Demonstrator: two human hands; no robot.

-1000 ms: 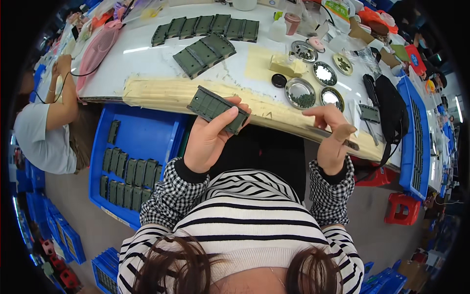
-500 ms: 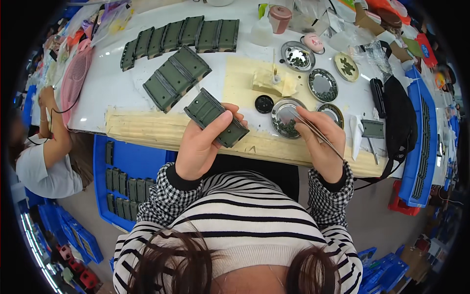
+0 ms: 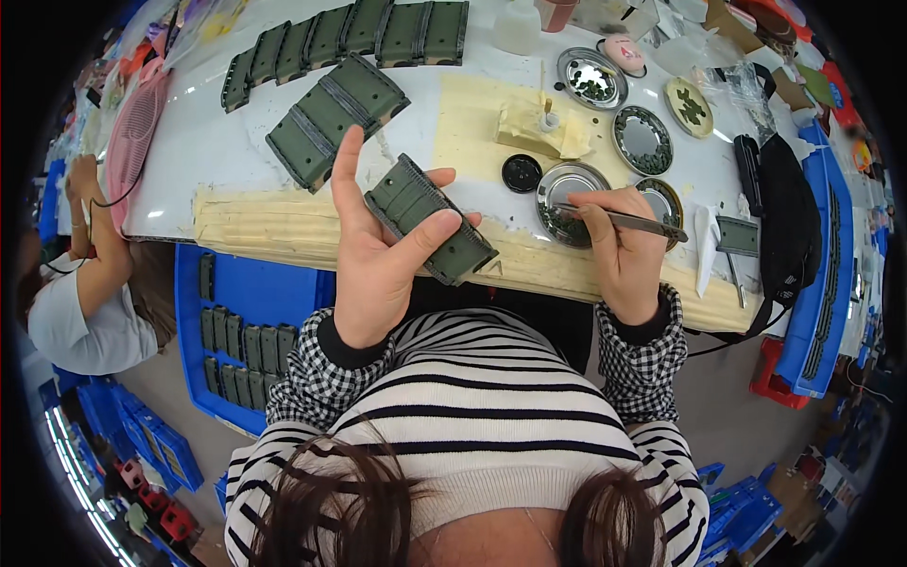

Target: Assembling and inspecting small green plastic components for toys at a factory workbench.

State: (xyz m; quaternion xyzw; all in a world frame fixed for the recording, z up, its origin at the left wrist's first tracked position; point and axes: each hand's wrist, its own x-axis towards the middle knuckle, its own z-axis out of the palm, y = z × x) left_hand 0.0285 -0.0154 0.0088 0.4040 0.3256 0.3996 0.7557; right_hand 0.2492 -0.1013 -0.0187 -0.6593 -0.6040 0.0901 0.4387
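Note:
My left hand (image 3: 383,246) grips a flat green rectangular piece (image 3: 430,219) with dark ribbed edges and small holes, thumb on its face and index finger raised off it. Pinched in my right hand (image 3: 624,241) are metal tweezers (image 3: 633,222), their tips over a round metal dish (image 3: 573,174) holding small dark green bits (image 3: 562,223); whether the tips grasp a bit I cannot tell. A larger green double-banded piece (image 3: 337,118) lies on the table beyond my left hand. Behind it stands a curved row of similar green pieces (image 3: 354,38).
More dishes of green bits (image 3: 642,142) sit at the right, by a black cap (image 3: 521,173) and a tape-wrapped block holding a small bottle (image 3: 543,128). A blue crate (image 3: 255,283) of green pieces is below the table's left edge. Another person (image 3: 94,293) sits at far left.
My left index finger has lifted away from the green piece. The tweezers have swung to lie more level, with their tips over the dish. The whole view has shifted slightly.

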